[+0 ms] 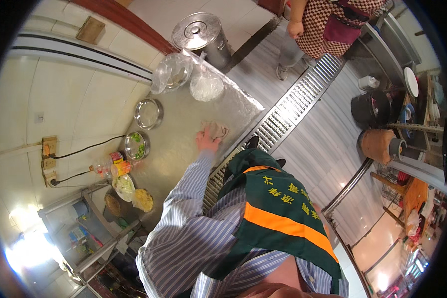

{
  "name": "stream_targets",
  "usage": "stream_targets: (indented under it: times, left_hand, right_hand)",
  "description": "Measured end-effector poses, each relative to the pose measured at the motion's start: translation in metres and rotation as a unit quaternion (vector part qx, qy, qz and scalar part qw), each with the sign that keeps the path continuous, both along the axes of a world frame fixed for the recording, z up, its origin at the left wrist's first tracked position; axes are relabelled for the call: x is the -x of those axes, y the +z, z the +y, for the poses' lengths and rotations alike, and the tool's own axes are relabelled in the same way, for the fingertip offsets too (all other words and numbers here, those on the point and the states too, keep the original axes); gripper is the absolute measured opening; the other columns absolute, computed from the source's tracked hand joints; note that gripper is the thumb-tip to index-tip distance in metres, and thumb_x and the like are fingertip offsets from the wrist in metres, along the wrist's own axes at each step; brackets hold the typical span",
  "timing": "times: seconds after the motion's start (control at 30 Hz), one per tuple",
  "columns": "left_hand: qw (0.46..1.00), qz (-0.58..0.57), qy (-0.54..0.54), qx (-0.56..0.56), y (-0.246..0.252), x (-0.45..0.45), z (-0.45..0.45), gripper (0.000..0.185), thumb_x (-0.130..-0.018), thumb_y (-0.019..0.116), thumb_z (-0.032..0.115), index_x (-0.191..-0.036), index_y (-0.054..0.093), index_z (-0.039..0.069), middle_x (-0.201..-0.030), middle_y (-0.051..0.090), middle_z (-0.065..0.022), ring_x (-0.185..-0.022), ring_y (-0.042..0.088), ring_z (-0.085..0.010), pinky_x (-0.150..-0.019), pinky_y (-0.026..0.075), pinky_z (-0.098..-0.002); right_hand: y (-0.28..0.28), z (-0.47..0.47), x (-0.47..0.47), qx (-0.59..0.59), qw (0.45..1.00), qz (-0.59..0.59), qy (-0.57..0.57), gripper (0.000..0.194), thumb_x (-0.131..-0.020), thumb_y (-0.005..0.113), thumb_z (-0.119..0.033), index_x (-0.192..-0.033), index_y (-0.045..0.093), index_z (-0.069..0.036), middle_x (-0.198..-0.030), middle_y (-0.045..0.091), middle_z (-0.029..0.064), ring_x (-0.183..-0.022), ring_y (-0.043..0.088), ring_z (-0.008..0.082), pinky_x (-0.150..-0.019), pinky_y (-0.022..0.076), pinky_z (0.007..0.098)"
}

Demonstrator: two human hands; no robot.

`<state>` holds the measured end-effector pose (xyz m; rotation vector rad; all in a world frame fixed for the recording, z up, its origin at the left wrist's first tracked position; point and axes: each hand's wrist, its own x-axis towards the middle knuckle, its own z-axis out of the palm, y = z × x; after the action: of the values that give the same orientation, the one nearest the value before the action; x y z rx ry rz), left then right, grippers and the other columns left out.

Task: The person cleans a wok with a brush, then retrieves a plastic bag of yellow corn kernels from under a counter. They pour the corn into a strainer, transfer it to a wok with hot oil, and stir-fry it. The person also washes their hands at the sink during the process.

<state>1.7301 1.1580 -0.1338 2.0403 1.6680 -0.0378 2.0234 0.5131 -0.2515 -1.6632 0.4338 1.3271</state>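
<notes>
My left hand (206, 141) lies on a crumpled beige cloth (217, 129), its fingers over the cloth's edge, on a stainless steel worktop (178, 138). The striped sleeve reaches across from my body. Only a sliver of skin shows past the edge of my green and orange apron (283, 223), on the right; my right hand itself is hidden. Along the wall side of the worktop stand a steel bowl (149, 113) and another holding green leaves (137, 151). A clear plastic bag (206, 87) sits near the far end, beside a bagged bowl (173, 72).
Bottles (121, 168), a dish of pale shredded food (123, 187) and a bag of yellow food (143, 200) line the worktop's near left. A lidded steel pot (201, 35) stands past the far end. A metal drain grate (283, 115) crosses the floor towards another person (331, 26).
</notes>
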Motion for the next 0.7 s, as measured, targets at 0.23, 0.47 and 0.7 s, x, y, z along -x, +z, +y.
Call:
stream_targets:
  times: [0.23,0.47,0.7]
  left_hand:
    - [0.989,-0.09,-0.094,-0.069,-0.049,-0.169,0.019,0.055,-0.085,0.066,0.032,-0.135,0.055,0.01,-0.129,0.056,-0.0198,-0.12,0.053,-0.0381,-0.103,0.044,-0.0466]
    - [0.856,-0.252,-0.411,0.185,0.066,-0.354,-0.101,0.059,-0.084,0.072,0.029,-0.137,0.056,0.009,-0.119,0.058,-0.0219,-0.11,0.059,-0.0378,-0.098,0.048,-0.0428]
    - [0.73,-0.321,-0.521,0.304,0.129,-0.403,-0.188,0.076,-0.083,0.076,0.038,-0.148,0.045,0.011,-0.133,0.051,-0.0213,-0.118,0.057,-0.0334,-0.1,0.048,-0.0393]
  right_hand:
    - [0.116,0.153,-0.145,0.051,0.973,-0.222,-0.04,0.037,-0.096,0.057,-0.018,-0.131,0.056,-0.005,-0.083,0.066,0.011,-0.071,0.067,0.0216,-0.058,0.0553,0.034]
    - [0.232,0.292,-0.11,-0.158,0.97,-0.108,-0.15,0.065,-0.098,0.061,-0.039,-0.152,0.035,-0.014,-0.118,0.064,0.0111,-0.101,0.065,0.0225,-0.086,0.0535,0.0378]
    - [0.276,0.27,-0.123,-0.273,0.877,-0.171,-0.357,0.042,-0.1,0.06,-0.025,-0.134,0.053,-0.002,-0.124,0.063,0.0119,-0.11,0.064,0.0258,-0.095,0.0515,0.0405]
